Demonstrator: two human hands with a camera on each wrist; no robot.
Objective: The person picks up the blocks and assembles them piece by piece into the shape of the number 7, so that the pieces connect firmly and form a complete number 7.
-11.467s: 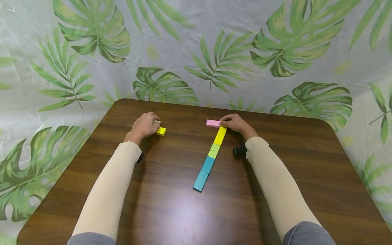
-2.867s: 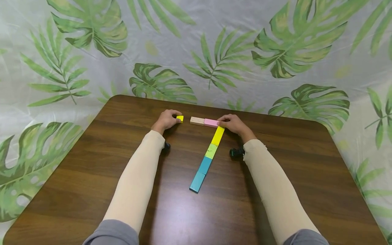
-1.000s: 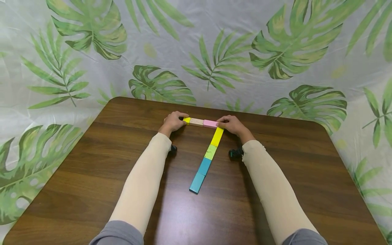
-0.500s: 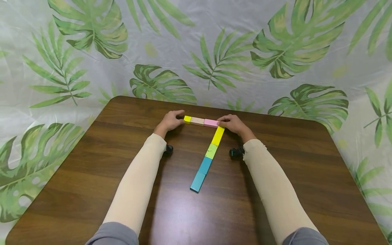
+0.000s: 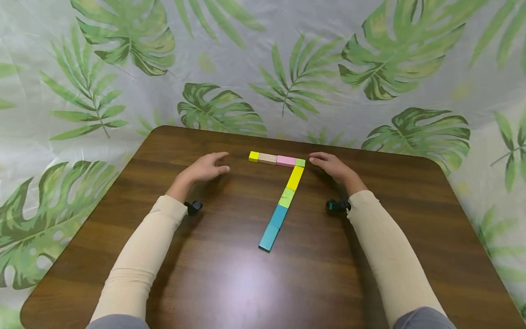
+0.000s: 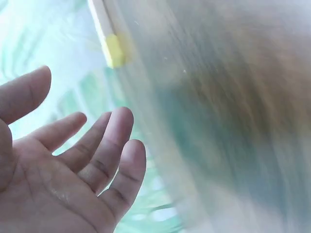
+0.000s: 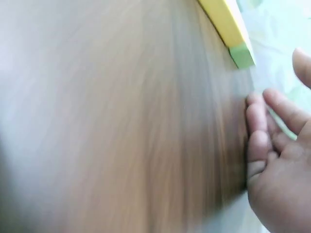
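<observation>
Several coloured wooden blocks lie end to end in the shape of a 7. Its top row runs from a small yellow block [image 5: 254,156] through a natural wood block [image 5: 267,158] and a pink block [image 5: 286,161] to a small green block [image 5: 300,162]. Below that corner slant a long yellow block [image 5: 295,177], a lime green block [image 5: 286,197] and two teal blocks [image 5: 279,216]. My left hand [image 5: 205,167] is left of the row, fingers loose and holding nothing. Just right of the green corner block, my right hand [image 5: 334,167] is relaxed, also holding nothing.
The blocks lie on a dark brown wooden table [image 5: 222,219] with rounded corners. Behind its far edge hangs a pale curtain [image 5: 230,59] printed with green leaves. A small dark camera [image 5: 338,206] sits at the right wrist, another camera [image 5: 194,208] at the left.
The wood block and then the small yellow block joined the row's left end. Both hands have since let go and drawn apart, the left leftward, the right rightward, uncovering the green corner block.
</observation>
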